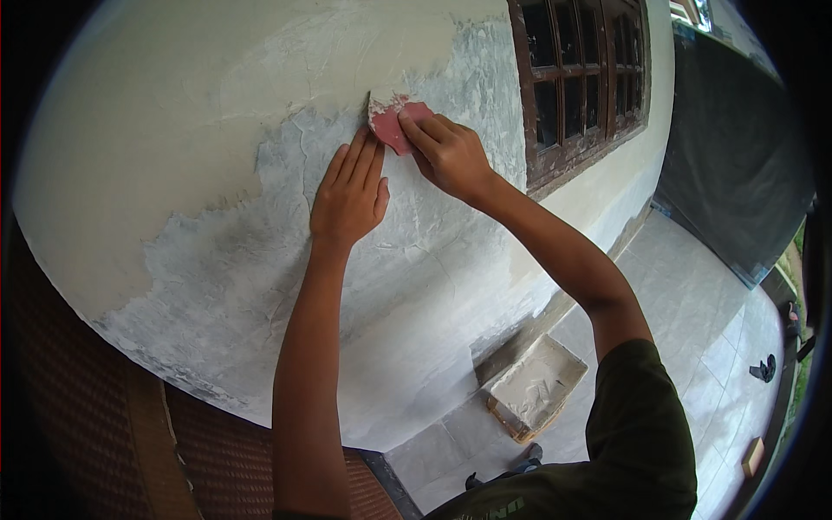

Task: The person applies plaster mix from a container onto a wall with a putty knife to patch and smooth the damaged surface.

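Pinched between the thumb and fingers of my right hand (455, 160) is a flat pinkish-red putty spreader (390, 128). White putty clings to its upper left edge, which meets the wall (364, 286). Just below and left of the spreader, my left hand (349, 198) lies flat against the wall, fingers stretched upward and holding nothing; its fingertips come close to the spreader's lower edge. Around both hands the wall has patchy grey-white putty with ridges and streaks, bordered by smoother cream paint above and to the left.
A brown-framed window (542, 165) is set in the wall at upper right. On the tiled floor (641, 286) stands a box-shaped tray (513, 425) holding pale putty. A dark sheet (732, 147) hangs at far right. Brown woven material (230, 459) fills the lower left.
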`<state>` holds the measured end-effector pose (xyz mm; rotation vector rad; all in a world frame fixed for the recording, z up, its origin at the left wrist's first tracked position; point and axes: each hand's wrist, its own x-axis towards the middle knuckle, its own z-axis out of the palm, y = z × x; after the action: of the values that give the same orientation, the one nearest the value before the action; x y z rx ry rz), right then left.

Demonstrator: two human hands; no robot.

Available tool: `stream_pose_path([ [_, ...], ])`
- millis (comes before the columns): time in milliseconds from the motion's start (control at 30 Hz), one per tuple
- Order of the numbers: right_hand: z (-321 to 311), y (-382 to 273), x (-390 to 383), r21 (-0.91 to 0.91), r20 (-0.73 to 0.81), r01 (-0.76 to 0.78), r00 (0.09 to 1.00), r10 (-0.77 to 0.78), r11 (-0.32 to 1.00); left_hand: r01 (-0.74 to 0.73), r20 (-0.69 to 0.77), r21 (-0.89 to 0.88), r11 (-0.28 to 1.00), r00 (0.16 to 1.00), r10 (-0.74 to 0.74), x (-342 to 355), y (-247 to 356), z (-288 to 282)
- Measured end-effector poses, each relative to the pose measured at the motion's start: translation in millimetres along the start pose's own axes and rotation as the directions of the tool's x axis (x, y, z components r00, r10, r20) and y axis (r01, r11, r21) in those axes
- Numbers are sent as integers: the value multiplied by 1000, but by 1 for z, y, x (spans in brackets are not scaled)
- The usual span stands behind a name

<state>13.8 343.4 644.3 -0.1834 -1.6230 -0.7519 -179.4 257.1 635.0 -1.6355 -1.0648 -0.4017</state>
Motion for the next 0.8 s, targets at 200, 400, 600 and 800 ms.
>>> stream_pose_path([
  [200, -7, 54, 61, -120, -200, -187, 966, 161, 975, -33, -93, -86, 996, 995, 25, 3, 1, 3],
  [400, 17, 16, 25, -105, 45, -74, 996, 79, 992, -21, -78, -103, 994, 997, 13, 2, 0, 0],
  [600, -11, 14, 50, -42, -89, -152, 985, 148, 988, -30, -83, -91, 995, 996, 22, 4, 1, -4],
  [800, 3, 77, 44, -196, -128, -193, 977, 170, 961, -32, -102, -101, 994, 995, 22, 5, 4, 4],
])
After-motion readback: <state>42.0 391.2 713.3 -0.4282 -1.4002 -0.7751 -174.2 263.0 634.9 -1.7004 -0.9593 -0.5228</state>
